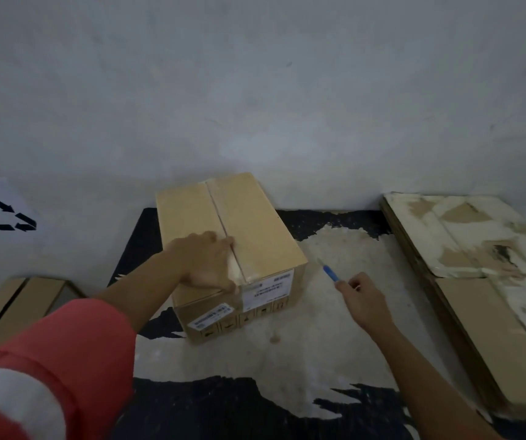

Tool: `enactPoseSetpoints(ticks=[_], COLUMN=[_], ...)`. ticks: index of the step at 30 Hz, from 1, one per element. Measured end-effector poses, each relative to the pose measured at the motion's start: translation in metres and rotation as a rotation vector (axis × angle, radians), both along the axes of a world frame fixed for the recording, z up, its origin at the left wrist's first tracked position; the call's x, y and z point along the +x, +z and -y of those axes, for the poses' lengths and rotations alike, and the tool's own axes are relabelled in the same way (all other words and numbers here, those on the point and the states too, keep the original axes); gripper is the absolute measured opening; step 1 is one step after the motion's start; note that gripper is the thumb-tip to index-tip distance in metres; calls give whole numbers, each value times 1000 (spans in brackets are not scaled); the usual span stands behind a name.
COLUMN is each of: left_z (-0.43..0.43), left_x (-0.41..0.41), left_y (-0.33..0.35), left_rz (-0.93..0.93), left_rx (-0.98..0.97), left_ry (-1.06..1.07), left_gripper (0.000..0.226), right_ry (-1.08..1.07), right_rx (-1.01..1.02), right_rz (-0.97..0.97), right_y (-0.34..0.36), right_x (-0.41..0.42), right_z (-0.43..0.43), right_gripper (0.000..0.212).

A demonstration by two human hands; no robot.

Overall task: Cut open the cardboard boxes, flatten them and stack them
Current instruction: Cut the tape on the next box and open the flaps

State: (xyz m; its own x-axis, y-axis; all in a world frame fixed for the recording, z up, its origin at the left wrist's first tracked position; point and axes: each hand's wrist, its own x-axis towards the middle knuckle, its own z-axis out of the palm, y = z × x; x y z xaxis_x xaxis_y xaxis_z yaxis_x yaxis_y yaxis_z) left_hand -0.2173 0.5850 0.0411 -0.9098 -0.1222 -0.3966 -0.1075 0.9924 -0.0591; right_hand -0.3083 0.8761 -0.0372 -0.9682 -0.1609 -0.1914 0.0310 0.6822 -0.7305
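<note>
Grey plaster wall (255, 90) beyond the left-hand fingers (220, 244). White recycling-symbol sheet (4, 214) far to their left. Black floor covering (223, 408) with worn pale patch (334, 312) below and nearer than them.

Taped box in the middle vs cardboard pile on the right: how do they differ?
The taped brown cardboard box stands assembled and closed; the flattened cardboard pile lies flat.
The box is clean, with labels on its near side; the pile's top sheet is torn, with white patches.
The left hand rests on the box; nothing touches the pile.
Both are brown cardboard.
</note>
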Motion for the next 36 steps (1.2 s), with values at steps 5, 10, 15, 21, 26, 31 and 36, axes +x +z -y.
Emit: enactPoseSetpoints(ticks=[5,10,15,21,26,31,36], left_z=[-8,-13,3,18,17,16,16], left_x=[12,19,15,15,12,12,13], left_y=[-24,-49,-47,-50,-50,-48,-48], left_rz=[-297,-261,-214,-238,-219,-213,-220], left_rx=[187,69,90,119,117,112,125], left_ry=[341,364,290,226,236,231,212], left_gripper=[100,100,101,76,80,63,66], right_ry=[-45,14,-41,245,412,391,396], right_rx=[114,424,263,32,479,541,604], right_rz=[70,94,-38,-258,-120,-119,-165], right_y=[-50,-71,-56,50,62,61,68], right_x=[-21,-32,-50,-52,-23,-33,-32], right_z=[13,17,39,144,206,211,217], right_gripper=[19,19,31,24,104,104,99])
